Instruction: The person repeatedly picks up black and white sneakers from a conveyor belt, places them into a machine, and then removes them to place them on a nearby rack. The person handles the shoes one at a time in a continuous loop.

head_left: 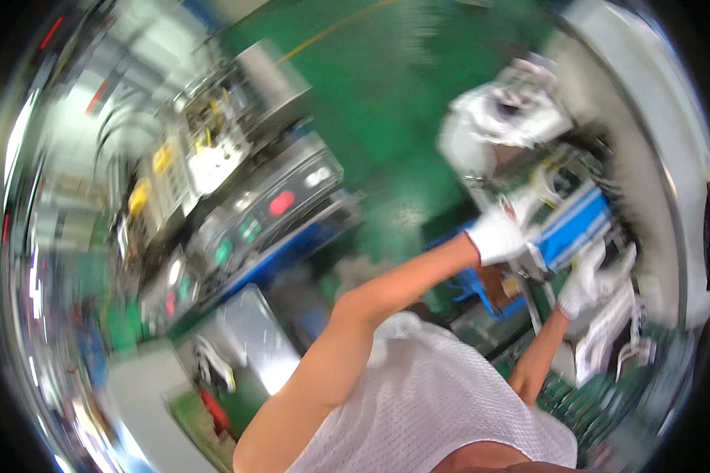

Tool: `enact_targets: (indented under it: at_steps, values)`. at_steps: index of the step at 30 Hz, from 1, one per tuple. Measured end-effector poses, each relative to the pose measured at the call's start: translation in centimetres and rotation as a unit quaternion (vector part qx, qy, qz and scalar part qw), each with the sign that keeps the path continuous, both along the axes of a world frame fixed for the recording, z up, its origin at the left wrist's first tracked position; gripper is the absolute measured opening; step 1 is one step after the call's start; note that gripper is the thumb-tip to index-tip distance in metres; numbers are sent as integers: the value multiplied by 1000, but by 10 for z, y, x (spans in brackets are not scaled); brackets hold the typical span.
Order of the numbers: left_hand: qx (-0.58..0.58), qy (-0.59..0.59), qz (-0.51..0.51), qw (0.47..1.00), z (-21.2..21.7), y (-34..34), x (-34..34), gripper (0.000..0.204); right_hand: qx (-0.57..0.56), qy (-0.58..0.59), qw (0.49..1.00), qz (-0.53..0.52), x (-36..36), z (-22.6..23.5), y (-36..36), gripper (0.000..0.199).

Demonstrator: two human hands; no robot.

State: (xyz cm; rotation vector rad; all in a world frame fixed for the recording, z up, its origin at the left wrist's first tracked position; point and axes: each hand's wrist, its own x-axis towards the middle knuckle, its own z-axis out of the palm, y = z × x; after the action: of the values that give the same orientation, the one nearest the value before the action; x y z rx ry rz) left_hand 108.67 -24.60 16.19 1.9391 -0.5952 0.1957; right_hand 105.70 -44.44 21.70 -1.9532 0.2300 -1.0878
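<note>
White-gloved left hand (498, 235) hovering beside a blue-and-white block (574, 230) at the frame's right, fingers too blurred to tell, gloved right hand (592, 282) hanging just below, fingers spreading apart.

At three o'clock, the left glove (497, 235) is white with a dark red cuff edge (472, 240); just past three, the right glove (593, 282) is white too. At five, a white dimpled top (442, 394).

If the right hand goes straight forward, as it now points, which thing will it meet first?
Probably the blue-and-white block, just ahead of the right hand in the picture; blur leaves depth unclear, so it might pass over.
</note>
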Motion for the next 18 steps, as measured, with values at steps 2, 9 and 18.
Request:
enact_targets:
  at_steps: [2,9,18]
  values:
    - [64,137,3,989,-25,75,-93,61,-20,102,977,188,-31,-9,84,58]
    - [60,453,741,491,-143,327,-557,43,-238,523,426,699,-114,-160,275,62]
    - [-113,328,938,24,-195,203,-995,76,-499,446,346,658,-196,-209,409,62]
